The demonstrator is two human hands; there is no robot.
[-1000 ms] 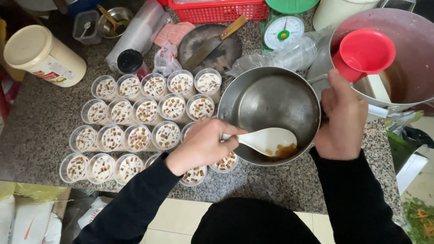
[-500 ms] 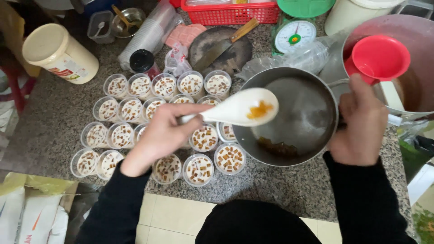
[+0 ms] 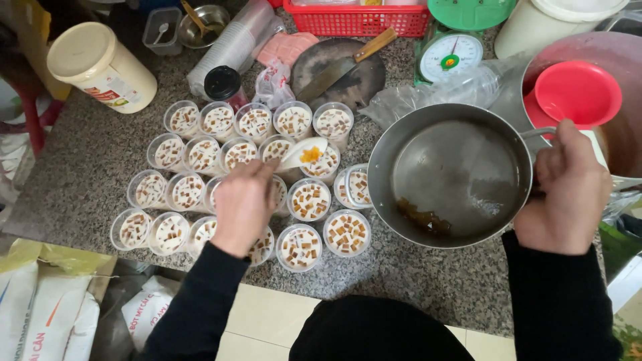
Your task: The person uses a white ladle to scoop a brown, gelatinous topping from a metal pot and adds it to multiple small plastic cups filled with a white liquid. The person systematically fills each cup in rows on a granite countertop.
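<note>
Here, left hand [image 3: 244,204] fingers pinch a white spoon [image 3: 302,154]; right hand [image 3: 568,190] grips the round steel pan [image 3: 455,177].

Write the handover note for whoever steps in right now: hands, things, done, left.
Left hand holds a white spoon with a bit of orange syrup over the cups.
Right hand grips the steel pan by its handle, tilted toward the cups.
A little syrup and a few brown bits lie at the pan's lower edge.
Every visible cup holds white filling with brown cubes; which already have syrup I cannot tell.
</note>
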